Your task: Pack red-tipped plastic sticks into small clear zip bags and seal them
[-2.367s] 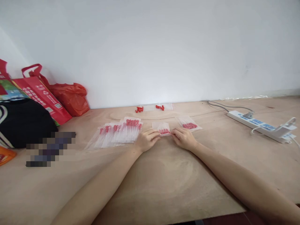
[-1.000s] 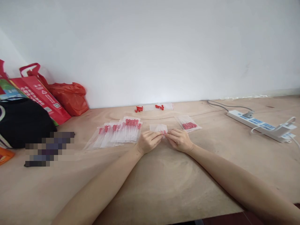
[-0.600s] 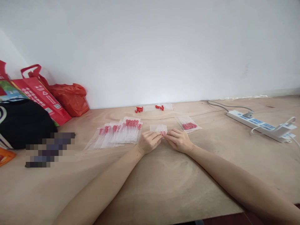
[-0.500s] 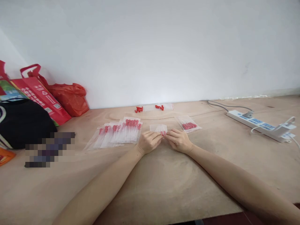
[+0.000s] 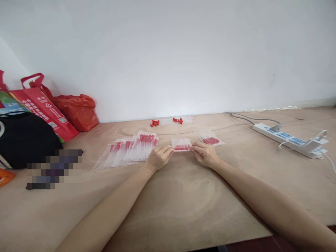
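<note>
A small clear plastic bag with red-capped pieces inside lies on the wooden table between my hands. My left hand pinches its left edge with closed fingers. My right hand pinches its right edge the same way. To the left lies a fanned row of several clear bags with red-topped droppers. Another filled bag lies just beyond my right hand.
Loose red caps and clear pieces lie by the wall. A white power strip with a plugged charger sits at the right. A black bag, a red tote and a red plastic bag stand at the left.
My hands were close together on the bag's near edge; now they have moved apart to its two sides, and the red pieces inside show in a row.
</note>
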The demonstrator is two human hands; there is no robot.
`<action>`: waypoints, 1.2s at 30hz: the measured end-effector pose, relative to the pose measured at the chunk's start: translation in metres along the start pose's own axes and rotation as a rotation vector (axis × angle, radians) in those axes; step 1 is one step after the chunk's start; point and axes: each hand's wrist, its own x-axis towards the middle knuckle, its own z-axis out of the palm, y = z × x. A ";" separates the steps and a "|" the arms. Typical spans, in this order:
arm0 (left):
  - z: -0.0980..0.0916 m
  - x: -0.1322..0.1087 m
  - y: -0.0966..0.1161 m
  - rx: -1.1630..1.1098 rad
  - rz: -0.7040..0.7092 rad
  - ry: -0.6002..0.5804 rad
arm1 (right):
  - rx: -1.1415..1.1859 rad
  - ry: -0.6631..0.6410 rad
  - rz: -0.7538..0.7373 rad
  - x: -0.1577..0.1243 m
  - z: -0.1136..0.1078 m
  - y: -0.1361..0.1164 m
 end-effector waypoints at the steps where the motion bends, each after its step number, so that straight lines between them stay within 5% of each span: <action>1: -0.001 -0.001 0.000 -0.004 -0.011 -0.019 | 0.011 0.003 0.017 -0.001 0.000 0.001; 10: 0.002 -0.006 0.001 -0.055 -0.040 -0.149 | 0.071 -0.015 0.126 -0.003 0.003 0.005; 17: 0.001 -0.007 0.000 -0.093 -0.075 -0.203 | 0.183 -0.157 0.099 -0.002 0.000 0.009; 23: -0.002 -0.003 0.003 -0.181 -0.108 -0.147 | 0.548 -0.029 0.329 0.002 0.011 0.002; 26: -0.008 0.001 -0.008 -0.094 -0.285 -0.102 | 0.749 0.048 0.503 0.004 0.012 0.005; 29: -0.017 0.001 -0.031 0.125 -0.608 -0.120 | 0.858 0.181 0.643 0.005 0.000 0.021; 33: -0.025 -0.010 -0.064 0.226 -1.048 -0.271 | 0.787 0.310 0.787 0.001 -0.023 0.050; 36: -0.026 -0.018 -0.075 0.147 -1.160 -0.338 | 0.707 0.321 0.814 -0.010 -0.032 0.070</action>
